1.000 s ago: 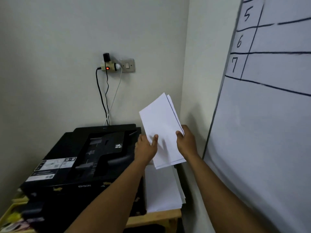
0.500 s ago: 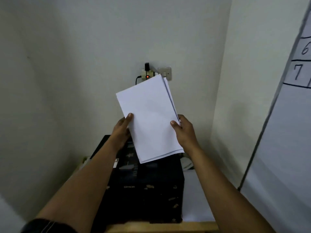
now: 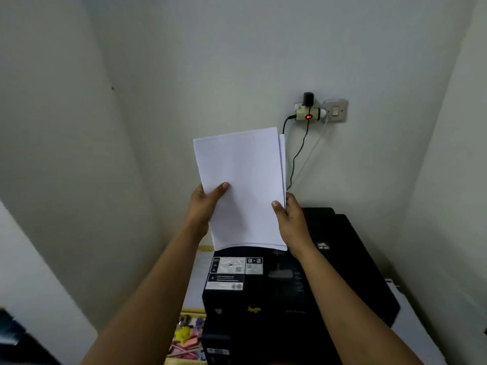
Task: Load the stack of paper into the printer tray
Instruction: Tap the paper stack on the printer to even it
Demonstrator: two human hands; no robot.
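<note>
Paper stack (image 3: 241, 188) is up in the air in front of me, held upright over the back of the printer (image 3: 295, 291), clear of its top as far as I can tell. One view only, the head camera, so everything below is from that.

Left hand (image 3: 204, 206) is clamped on the stack's left edge, thumb across the front sheet, fingers hidden behind. Right hand (image 3: 291, 219) is clamped on the lower right edge, thumb on the front, fingers wrapped round the back. Sheets are slightly fanned: a second edge shows along the right side behind the front sheet.

I see the printer as black, lid surfaces closed, white instruction labels (image 3: 235, 266) on the top left. Can't make out a paper tray opening from this angle; the stack and my forearms cover the rear middle.

Containers: left of the printer, low in frame, there's a yellow tray (image 3: 196, 310) with small coloured items (image 3: 188, 335) in it, pink and yellow, too blurred to identify.

On the wall behind, a plug adapter (image 3: 307, 114) with a red light on, a black cable (image 3: 296, 159) dropping toward the printer, and a light switch (image 3: 336, 110) just beside it on the right.
</note>
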